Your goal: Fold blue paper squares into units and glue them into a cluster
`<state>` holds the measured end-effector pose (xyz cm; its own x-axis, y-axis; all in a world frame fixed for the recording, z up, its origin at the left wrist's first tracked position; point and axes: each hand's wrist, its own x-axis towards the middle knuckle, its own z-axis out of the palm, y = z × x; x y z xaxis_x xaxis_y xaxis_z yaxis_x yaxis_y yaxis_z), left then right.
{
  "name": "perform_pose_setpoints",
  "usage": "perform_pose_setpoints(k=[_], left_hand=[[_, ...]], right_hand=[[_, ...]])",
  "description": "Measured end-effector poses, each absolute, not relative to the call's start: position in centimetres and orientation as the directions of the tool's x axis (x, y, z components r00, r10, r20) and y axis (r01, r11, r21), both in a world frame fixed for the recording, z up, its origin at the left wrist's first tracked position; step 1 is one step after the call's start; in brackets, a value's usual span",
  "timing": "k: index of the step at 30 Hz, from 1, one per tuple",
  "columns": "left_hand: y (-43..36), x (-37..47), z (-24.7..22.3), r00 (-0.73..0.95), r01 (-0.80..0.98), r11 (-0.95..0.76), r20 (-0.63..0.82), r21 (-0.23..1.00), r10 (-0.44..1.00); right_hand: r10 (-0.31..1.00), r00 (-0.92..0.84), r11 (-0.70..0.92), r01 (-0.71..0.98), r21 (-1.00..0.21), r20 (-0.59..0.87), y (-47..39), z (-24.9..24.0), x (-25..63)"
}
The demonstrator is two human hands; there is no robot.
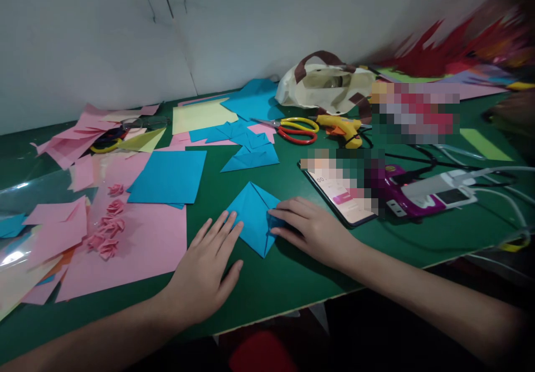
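Observation:
A folded blue paper (253,216) lies flat on the green table (292,283), its corners pointing away from and toward me, with creases running down to the near corner. My left hand (209,260) rests with fingers spread, its fingertips on the paper's left edge. On the right edge, my right hand (311,230) holds the paper's folded side between its thumb and fingers. Blue square sheets (169,177) lie to the left, and folded blue pieces (254,155) lie just beyond the paper.
Pink paper roses (112,227) sit on pink sheets (159,244) at the left. Beyond are red-and-yellow scissors (296,130), a yellow glue gun (343,130) and a cloth bag (326,88). A phone (340,194) and a purple power strip (405,194) with cables lie right.

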<state>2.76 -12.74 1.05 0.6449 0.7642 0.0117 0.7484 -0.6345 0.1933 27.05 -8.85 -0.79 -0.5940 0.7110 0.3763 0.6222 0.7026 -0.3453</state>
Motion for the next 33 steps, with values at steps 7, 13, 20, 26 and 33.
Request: perform_pose_setpoints(k=[7,13,20,26,33], left_hand=[[-12.5,2.8,1.0,0.653,0.728,-0.628,-0.001,0.273,0.757],[-12.8,2.7,1.0,0.589,0.778,-0.57,0.009,0.265,0.808],[-12.4,2.5,0.7,0.473,0.787,-0.463,0.083,0.407,0.877],[-11.8,2.2,0.8,0.458,0.748,-0.414,0.048,0.518,0.887],[-11.5,2.2,1.1,0.46,0.695,-0.412,0.077,0.589,0.885]], right_hand=[[0.693,-0.643,0.719,0.581,-0.382,0.325,-9.2,-0.7,28.0],[0.715,-0.624,0.697,0.606,-0.383,0.315,-9.6,-0.8,27.9],[0.731,-0.612,0.675,0.585,-0.45,0.301,-9.5,-0.9,27.9],[0.705,-0.656,0.683,0.523,-0.51,0.27,-9.2,-0.6,28.1],[0.701,-0.666,0.671,0.494,-0.553,0.255,-9.0,-0.5,28.3]])
